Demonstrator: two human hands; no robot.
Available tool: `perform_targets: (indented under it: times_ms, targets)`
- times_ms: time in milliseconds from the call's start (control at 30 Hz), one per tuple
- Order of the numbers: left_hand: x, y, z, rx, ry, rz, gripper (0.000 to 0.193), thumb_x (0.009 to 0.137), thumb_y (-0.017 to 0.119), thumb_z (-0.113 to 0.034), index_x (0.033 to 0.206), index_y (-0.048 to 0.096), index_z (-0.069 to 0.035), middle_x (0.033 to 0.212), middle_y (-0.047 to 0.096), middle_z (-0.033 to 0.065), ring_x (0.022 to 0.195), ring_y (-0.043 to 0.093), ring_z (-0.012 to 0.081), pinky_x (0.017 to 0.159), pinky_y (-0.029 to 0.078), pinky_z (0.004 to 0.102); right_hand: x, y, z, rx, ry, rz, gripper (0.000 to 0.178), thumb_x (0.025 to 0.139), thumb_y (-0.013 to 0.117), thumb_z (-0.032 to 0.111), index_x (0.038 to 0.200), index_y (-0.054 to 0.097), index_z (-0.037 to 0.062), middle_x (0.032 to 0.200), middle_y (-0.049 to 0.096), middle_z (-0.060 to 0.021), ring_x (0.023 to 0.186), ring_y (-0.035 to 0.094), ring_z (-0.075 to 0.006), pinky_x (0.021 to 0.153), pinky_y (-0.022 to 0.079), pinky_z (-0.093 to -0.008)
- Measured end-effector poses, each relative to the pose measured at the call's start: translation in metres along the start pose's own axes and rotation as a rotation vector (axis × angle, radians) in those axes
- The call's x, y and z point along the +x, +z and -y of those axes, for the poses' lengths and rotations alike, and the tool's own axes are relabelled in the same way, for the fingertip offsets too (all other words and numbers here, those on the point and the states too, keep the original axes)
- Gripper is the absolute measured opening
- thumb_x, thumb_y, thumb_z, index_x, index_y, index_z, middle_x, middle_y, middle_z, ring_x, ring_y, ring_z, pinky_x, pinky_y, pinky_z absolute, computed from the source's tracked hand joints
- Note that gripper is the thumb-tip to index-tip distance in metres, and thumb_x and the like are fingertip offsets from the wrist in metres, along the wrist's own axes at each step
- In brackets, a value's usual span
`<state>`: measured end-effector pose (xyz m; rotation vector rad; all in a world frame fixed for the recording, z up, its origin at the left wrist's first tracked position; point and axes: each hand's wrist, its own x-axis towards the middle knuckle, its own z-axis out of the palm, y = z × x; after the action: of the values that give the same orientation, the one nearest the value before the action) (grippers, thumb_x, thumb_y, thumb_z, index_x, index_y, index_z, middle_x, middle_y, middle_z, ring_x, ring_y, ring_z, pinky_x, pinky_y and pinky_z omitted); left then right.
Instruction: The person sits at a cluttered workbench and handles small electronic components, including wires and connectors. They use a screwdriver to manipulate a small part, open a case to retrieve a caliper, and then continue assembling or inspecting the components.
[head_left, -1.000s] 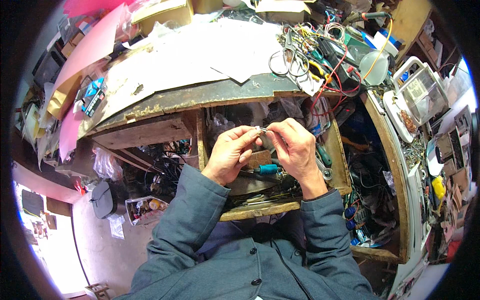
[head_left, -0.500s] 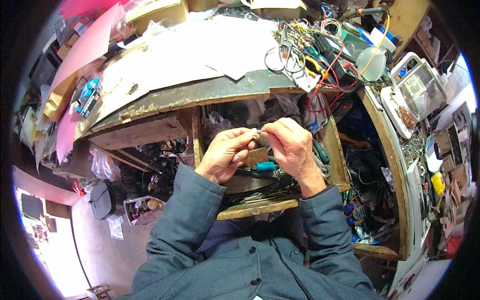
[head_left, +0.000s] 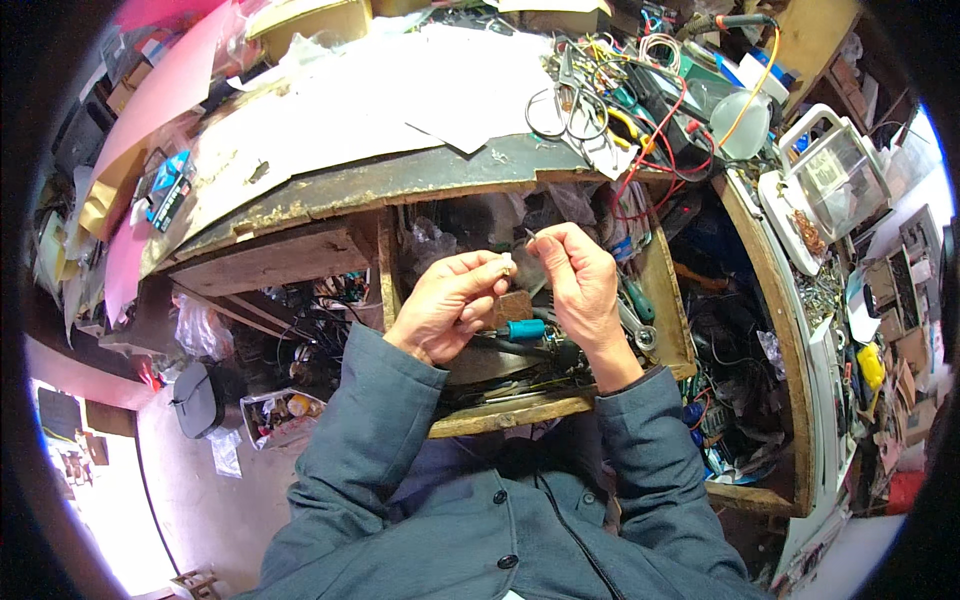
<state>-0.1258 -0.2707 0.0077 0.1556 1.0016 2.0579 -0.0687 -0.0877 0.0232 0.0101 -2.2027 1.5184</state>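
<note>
Above an open wooden drawer [head_left: 515,417], both my hands are raised close together. My left hand [head_left: 448,308] is closed, its thumb and forefinger pinching a small whitish piece [head_left: 507,263], too small to name. Just to its right, my right hand [head_left: 582,295] pinches a thin, dark, pointed piece [head_left: 530,234] whose kind I cannot make out. A small gap separates the two pinches. Below them in the drawer lie a teal cylinder [head_left: 525,331], a brown block [head_left: 508,311] and several metal tools. A ring-ended wrench [head_left: 645,337] lies by the drawer's right side.
White paper [head_left: 370,110] covers the bench top beyond the drawer. Scissors [head_left: 572,105], red test leads [head_left: 655,150] and tangled wires crowd its right part. A second drawer [head_left: 800,400] full of cables stands open at right. A black box-like case [head_left: 195,400] is at lower left.
My right hand has drawn back slightly from the left, and its thin piece now points up and away. The left hand keeps its pinch on the whitish piece.
</note>
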Motion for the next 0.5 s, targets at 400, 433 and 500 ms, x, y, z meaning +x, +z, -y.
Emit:
perform_targets:
  times_ms: [400, 433, 500]
  targets:
    - [0.0088, -0.0037, 0.0016, -0.207, 0.021, 0.006, 0.019, 0.103, 0.059, -0.021, 0.110, 0.064, -0.005, 0.090, 0.066, 0.0006, 0.045, 0.037, 0.0014, 0.040, 0.029, 0.0182, -0.0018, 0.0020, 0.0062, -0.152, -0.202, 0.003, 0.008, 0.092, 0.070, 0.009, 0.094, 0.067, 0.0017, 0.077, 0.067, -0.0098, 0.064, 0.064, -0.0185, 0.060, 0.051, -0.0308]
    - [0.0078, -0.0040, 0.0009, -0.203, 0.024, -0.014, 0.018, 0.103, 0.059, -0.021, 0.109, 0.064, -0.005, 0.089, 0.065, 0.0002, 0.045, 0.038, 0.0014, 0.039, 0.029, 0.0181, -0.0024, 0.0040, 0.0075, -0.170, -0.217, 0.009, 0.008, 0.091, 0.071, 0.008, 0.094, 0.068, 0.0018, 0.079, 0.067, -0.0104, 0.065, 0.066, -0.0200, 0.060, 0.052, -0.0313]
    - [0.0078, -0.0065, 0.0020, -0.191, 0.026, 0.021, 0.017, 0.103, 0.059, -0.020, 0.109, 0.063, -0.005, 0.089, 0.065, 0.0002, 0.045, 0.038, 0.0013, 0.039, 0.029, 0.0178, -0.0030, 0.0056, 0.0080, -0.204, -0.238, 0.011, 0.009, 0.088, 0.073, 0.007, 0.093, 0.068, 0.0022, 0.083, 0.069, -0.0120, 0.070, 0.070, -0.0249, 0.063, 0.055, -0.0334]
